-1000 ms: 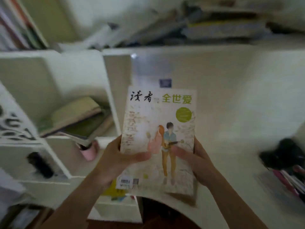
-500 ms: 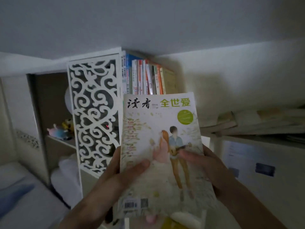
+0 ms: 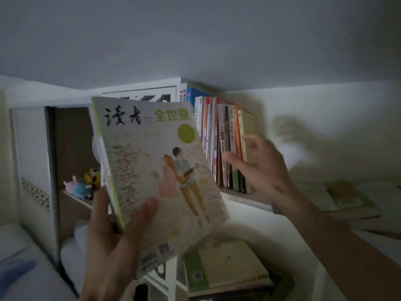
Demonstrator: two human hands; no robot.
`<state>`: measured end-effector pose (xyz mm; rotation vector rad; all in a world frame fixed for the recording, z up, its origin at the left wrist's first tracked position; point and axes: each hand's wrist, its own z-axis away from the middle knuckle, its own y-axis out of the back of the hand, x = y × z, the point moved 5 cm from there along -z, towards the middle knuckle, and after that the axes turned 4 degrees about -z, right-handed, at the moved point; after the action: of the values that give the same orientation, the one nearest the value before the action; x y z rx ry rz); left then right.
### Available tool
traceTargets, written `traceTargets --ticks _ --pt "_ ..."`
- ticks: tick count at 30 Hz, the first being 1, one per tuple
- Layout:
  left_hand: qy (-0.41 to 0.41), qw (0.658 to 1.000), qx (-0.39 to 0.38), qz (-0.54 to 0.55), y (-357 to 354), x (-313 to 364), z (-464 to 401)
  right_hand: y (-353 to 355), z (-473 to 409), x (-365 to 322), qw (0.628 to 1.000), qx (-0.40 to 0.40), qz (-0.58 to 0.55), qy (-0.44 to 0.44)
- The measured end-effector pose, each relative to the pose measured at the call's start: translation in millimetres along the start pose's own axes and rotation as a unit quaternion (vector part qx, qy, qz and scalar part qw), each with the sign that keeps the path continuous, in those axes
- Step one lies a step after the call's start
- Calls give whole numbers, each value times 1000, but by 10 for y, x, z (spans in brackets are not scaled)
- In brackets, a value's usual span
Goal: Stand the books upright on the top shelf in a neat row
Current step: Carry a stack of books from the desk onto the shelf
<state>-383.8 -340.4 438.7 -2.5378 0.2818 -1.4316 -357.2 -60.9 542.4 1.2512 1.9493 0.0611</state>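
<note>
The left hand (image 3: pixel 112 242) pinches the magazine (image 3: pixel 156 174), thumb on its cover, tilted below the top shelf (image 3: pixel 245 195). The right hand (image 3: pixel 260 164), fingers spread, touches the standing row (image 3: pixel 221 140). Several books (image 3: pixel 225 268) lie flat, unshelved.

1 head-worn camera looks forward and slightly upward, close behind a pale illustrated paperback magazine (image 3: pixel 156 170) filling the near centre, towards a white wooden top shelf (image 3: pixel 249 198) just beyond, under the grey ceiling.
</note>
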Motion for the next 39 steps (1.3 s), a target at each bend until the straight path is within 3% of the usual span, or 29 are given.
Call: traceTargets --ticks 3,10,13,17,23,29,39 --pt "-42 997 52 -43 172 8 -182 -107 -484 144 994 58 81 -34" --pt "-113 976 96 -159 499 -97 -359 -381 -994 168 987 99 95 -88" --pt "-151 959 87 -224 388 -112 -409 -427 -1009 234 986 113 49 -108" --pt "-185 955 36 -230 -19 -75 -598 -404 -1018 270 983 120 -20 -140" --pt "-250 920 36 -300 -448 53 -1014 -364 -1024 147 982 153 56 -98" --pt "-256 908 7 -331 -381 42 -1195 -398 -1060 171 981 153 73 -96" --pt "-230 927 -14 -295 -241 -203 -1124 -350 -1013 365 982 116 6 -149"
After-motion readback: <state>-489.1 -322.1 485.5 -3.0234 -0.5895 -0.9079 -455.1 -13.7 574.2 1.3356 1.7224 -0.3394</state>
